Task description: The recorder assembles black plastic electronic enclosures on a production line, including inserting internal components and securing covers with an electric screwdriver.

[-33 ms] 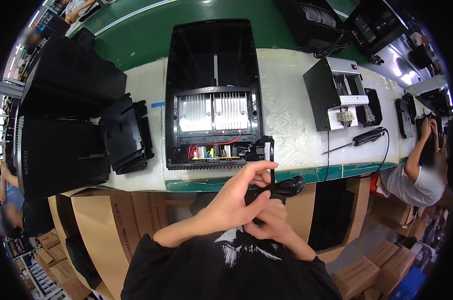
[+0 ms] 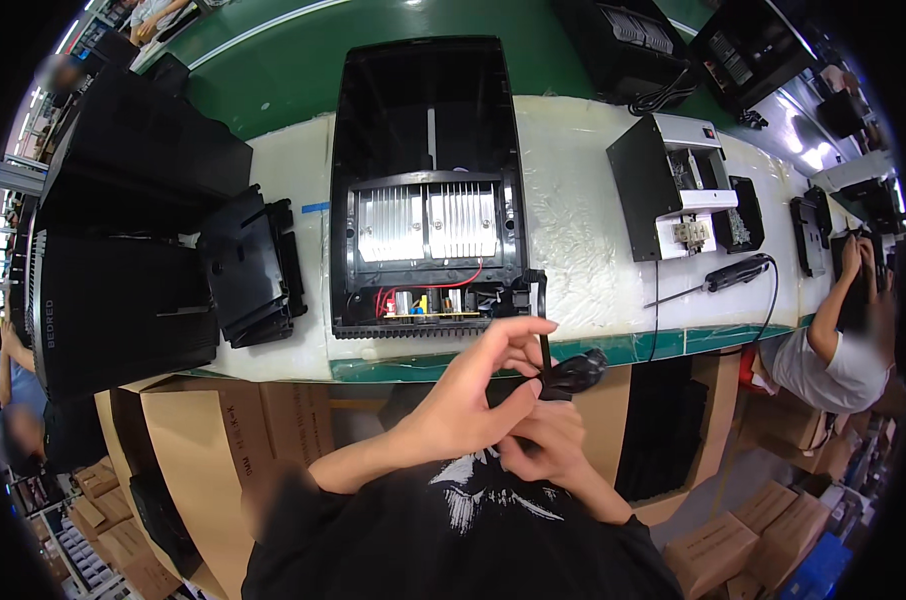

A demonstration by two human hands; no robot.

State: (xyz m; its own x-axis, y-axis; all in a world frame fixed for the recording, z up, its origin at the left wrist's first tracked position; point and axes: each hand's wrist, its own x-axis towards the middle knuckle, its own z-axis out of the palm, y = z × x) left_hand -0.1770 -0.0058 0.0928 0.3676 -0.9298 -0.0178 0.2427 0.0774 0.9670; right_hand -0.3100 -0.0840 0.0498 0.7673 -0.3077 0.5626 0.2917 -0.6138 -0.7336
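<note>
Head view: a looped black cord bundle, dark and glossy, sits just off the near edge of a white-topped bench, its near end in the curled right hand. The left hand arches alongside, thumb and forefinger apart; whether it pinches the cord cannot be told, and fingers hide the bundle's near end.

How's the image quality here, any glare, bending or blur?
Head view: bright glare on the metal fins; the table edge bends toward the rim, and the corners go black. Also in the head view, a smeared blur covers part of the left sleeve; the black cord by the right hand is dark, showing little detail.
</note>
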